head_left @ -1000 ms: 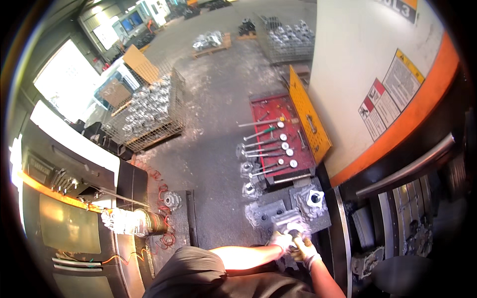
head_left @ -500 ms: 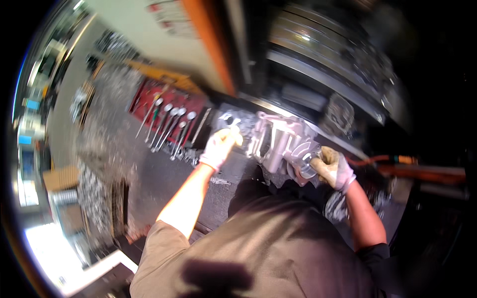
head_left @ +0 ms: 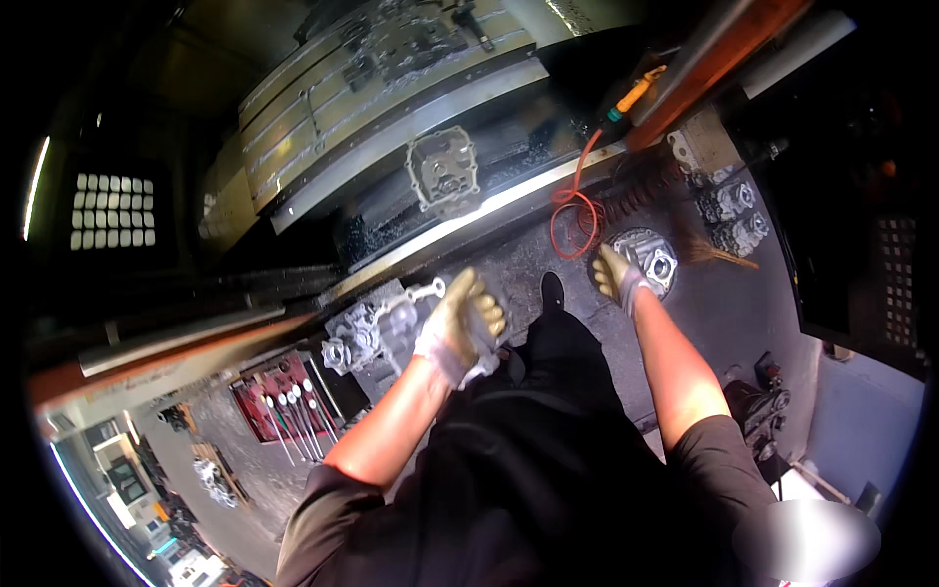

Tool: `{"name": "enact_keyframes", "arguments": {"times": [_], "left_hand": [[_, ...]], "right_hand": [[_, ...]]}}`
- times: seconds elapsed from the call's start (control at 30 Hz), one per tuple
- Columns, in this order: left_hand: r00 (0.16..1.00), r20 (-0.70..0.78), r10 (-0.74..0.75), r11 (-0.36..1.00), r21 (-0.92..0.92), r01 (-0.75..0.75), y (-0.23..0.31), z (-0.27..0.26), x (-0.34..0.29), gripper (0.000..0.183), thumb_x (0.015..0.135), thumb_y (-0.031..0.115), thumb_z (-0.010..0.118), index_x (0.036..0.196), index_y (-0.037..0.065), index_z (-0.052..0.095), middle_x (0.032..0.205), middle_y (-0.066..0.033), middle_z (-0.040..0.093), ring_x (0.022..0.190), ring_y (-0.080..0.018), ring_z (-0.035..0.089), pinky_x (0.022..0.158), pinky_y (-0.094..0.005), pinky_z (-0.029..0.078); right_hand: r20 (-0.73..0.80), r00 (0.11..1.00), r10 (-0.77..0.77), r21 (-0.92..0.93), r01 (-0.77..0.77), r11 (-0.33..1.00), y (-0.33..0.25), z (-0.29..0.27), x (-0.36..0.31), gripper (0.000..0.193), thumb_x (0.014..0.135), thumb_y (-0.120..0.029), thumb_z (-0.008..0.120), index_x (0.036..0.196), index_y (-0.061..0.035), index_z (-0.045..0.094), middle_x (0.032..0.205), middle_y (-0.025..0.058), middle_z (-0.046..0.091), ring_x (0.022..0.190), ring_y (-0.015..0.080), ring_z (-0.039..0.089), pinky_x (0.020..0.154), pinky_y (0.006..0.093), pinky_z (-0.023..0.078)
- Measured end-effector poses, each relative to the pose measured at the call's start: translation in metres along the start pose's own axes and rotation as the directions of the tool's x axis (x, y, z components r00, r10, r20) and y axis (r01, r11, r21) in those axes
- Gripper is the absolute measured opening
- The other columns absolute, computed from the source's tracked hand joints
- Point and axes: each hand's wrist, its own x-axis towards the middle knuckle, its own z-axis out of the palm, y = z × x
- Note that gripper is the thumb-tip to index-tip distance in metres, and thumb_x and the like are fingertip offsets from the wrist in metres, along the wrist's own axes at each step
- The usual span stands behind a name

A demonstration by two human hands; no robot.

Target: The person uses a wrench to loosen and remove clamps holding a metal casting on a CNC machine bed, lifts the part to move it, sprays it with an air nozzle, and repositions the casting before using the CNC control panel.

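Observation:
My left hand (head_left: 468, 315), in a pale, stained glove, is closed with curled fingers over the grey metal housing (head_left: 399, 328) in front of my body. Its thumb points away from me, and the hand hides part of the casting. A rougher cast part (head_left: 350, 338) lies just left of that housing. My right hand (head_left: 616, 276), also gloved, has its fingers curled in. It overlaps the left edge of a round metal housing (head_left: 653, 259) with a ring-shaped opening. Whether it grips that housing or a smaller thing is hidden.
Ahead is a machine bed (head_left: 293, 132) with slots, and an open casting (head_left: 442, 171) sits on its ledge. An orange coiled hose (head_left: 577, 201) hangs near my right hand. Several castings (head_left: 738, 215) stand far right. A red tray (head_left: 269, 401) with gauges is at lower left.
My view has swung right, so the gauge tray now appears lower left. My right hand has left the pale casting's round end and is at the round housing. My left hand is over the grey housing.

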Motion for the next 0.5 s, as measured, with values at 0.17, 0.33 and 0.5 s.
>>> {"name": "enact_keyframes", "arguments": {"times": [0.17, 0.33, 0.5], "left_hand": [[0.998, -0.043, -0.050, 0.999, 0.015, 0.050, -0.002, -0.003, 0.004, 0.035, 0.102, 0.043, 0.063, 0.101, 0.008, 0.062, 0.071, -0.0028, 0.058, 0.066, -0.0218, 0.060, 0.067, -0.0413, 0.057], [0.962, -0.119, 0.245, 0.969, -0.002, -0.247, 0.000, 0.017, -0.011, 0.033, 0.104, 0.037, 0.058, 0.102, 0.005, 0.063, 0.068, -0.0038, 0.053, 0.062, -0.0243, 0.054, 0.064, -0.0444, 0.051], [0.903, -0.203, 0.379, 0.894, -0.171, -0.413, -0.009, 0.011, -0.044, 0.036, 0.103, 0.040, 0.058, 0.101, 0.005, 0.064, 0.070, -0.0048, 0.053, 0.063, -0.0247, 0.055, 0.064, -0.0455, 0.052]], "right_hand": [[0.179, 0.982, 0.061, 0.038, -0.069, 0.997, 0.032, 0.066, 0.009, 0.062, 0.099, -0.063, 0.055, 0.143, -0.0197, 0.052, 0.122, -0.0016, 0.057, 0.100, 0.0132, 0.055, 0.081, 0.0370, 0.046], [0.490, 0.868, -0.082, 0.029, 0.078, 0.997, -0.044, 0.146, -0.032, 0.065, 0.098, -0.059, 0.060, 0.145, -0.0146, 0.054, 0.141, 0.0026, 0.060, 0.109, 0.0211, 0.060, 0.088, 0.0422, 0.050], [-0.173, 0.882, -0.439, -0.034, 0.440, 0.897, -0.160, 0.057, 0.050, 0.040, 0.093, -0.048, 0.069, 0.092, -0.0089, 0.077, 0.094, 0.0035, 0.072, 0.089, 0.0158, 0.063, 0.085, 0.0374, 0.049]]}}
